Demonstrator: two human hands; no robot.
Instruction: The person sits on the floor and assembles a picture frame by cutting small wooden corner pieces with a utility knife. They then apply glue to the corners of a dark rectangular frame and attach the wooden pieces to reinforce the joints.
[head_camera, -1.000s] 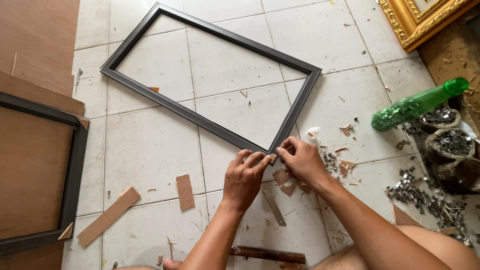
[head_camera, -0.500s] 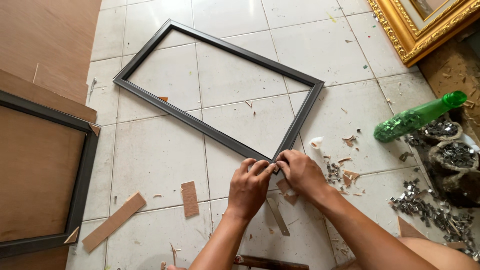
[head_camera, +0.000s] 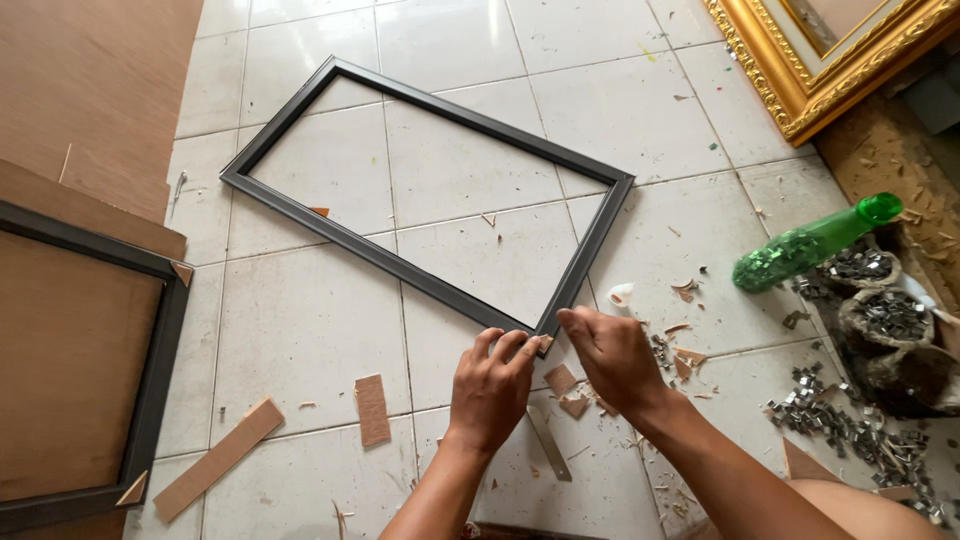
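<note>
At the far left edge you have a dark frame with a brown backing board (head_camera: 70, 365) lying flat, with more brown board (head_camera: 90, 90) beyond it. Just right of that, near you, a long wooden strip (head_camera: 218, 459) lies at a slant on the white tiled floor (head_camera: 300, 330), and a shorter wooden piece (head_camera: 372, 409) sits just beside it.

In the middle lies the empty dark frame (head_camera: 300, 215), flat on the tiles and turned so that one corner points toward you. Your left hand (head_camera: 492, 390) rests at that near corner, fingers curled and pressed down on the frame's tip; a small brown chip shows at your fingertips, but you cannot tell whether you are pinching it. Your right hand (head_camera: 612, 358) is just beside it, touching the same corner from the right, thumb and fingers drawn together against the frame's edge; what they grip, if anything, is hidden.

Under and between your hands lie small wood scraps (head_camera: 565, 385) and a thin metal strip (head_camera: 550, 445). Further right, a green bottle (head_camera: 810, 245) lies on its side, near bags of metal clips (head_camera: 885, 315), with loose clips (head_camera: 850, 425) scattered on the floor nearer you. Far right, an ornate gold frame (head_camera: 800, 70) sits at the top corner.
</note>
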